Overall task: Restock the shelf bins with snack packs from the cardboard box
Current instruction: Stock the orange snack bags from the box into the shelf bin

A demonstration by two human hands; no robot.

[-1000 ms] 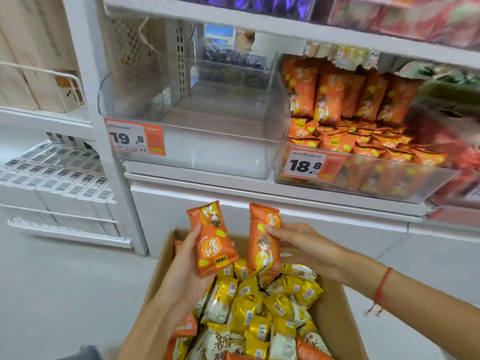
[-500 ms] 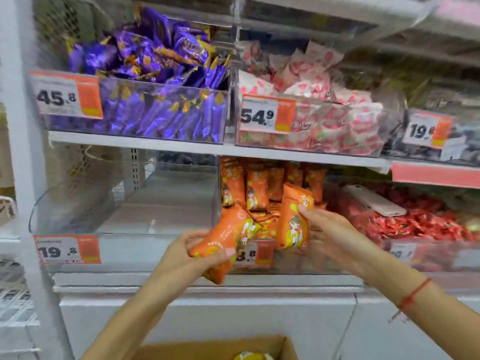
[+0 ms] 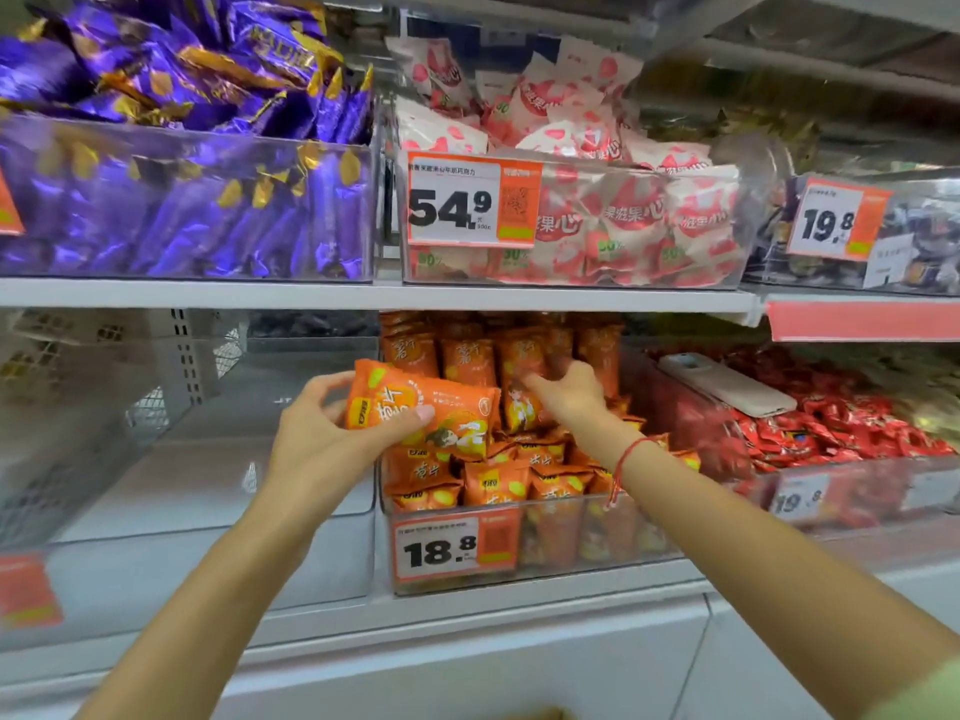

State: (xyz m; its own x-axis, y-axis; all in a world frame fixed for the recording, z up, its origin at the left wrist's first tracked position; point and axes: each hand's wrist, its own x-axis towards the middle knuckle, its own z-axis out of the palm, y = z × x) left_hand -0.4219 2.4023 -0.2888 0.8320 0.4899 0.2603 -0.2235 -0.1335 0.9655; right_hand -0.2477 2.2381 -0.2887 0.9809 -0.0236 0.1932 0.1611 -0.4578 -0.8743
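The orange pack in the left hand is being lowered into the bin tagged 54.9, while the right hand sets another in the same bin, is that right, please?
Not quite: the head view shows the orange pack in the left hand over the bin tagged 18.8, on the lower shelf. The right hand does set another pack in that same bin.

The upper shelf (image 3: 363, 295) carries three clear bins: one of purple packs (image 3: 182, 200) at its left end, one of white-and-red packs (image 3: 571, 220) in the middle, one with dark packs (image 3: 883, 236) at the right. The lower shelf (image 3: 467, 610) carries an empty bin (image 3: 208, 485) at the left, a bin of orange packs (image 3: 519, 543) beside it, and a bin of red packs (image 3: 831, 459) at the right.
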